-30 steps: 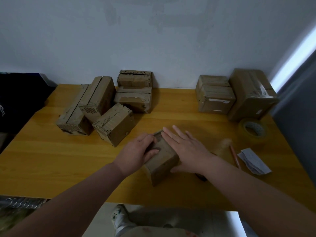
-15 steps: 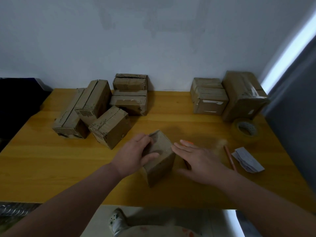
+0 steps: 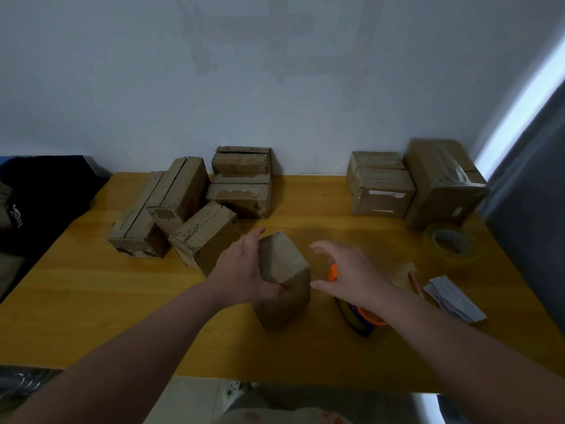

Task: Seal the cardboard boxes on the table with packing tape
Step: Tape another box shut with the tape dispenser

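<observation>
Up and left of the left hand (image 3: 244,270), a cluster of boxes (image 3: 186,191) lies on the table (image 3: 91,301). That hand grips the small cardboard box (image 3: 284,270) by its left side, thumb at the near corner and fingers along the far face, with the box standing on the table. Just right of the box the right hand (image 3: 351,270) hovers spread wide, holding nothing, over an orange-and-dark tool (image 3: 370,319) — the tape roll (image 3: 451,243) lies flat further right.

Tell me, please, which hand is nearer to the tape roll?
Right. The right hand hovers left of the tape roll, apart from it; the left hand is farther left, holding the small box.
</observation>
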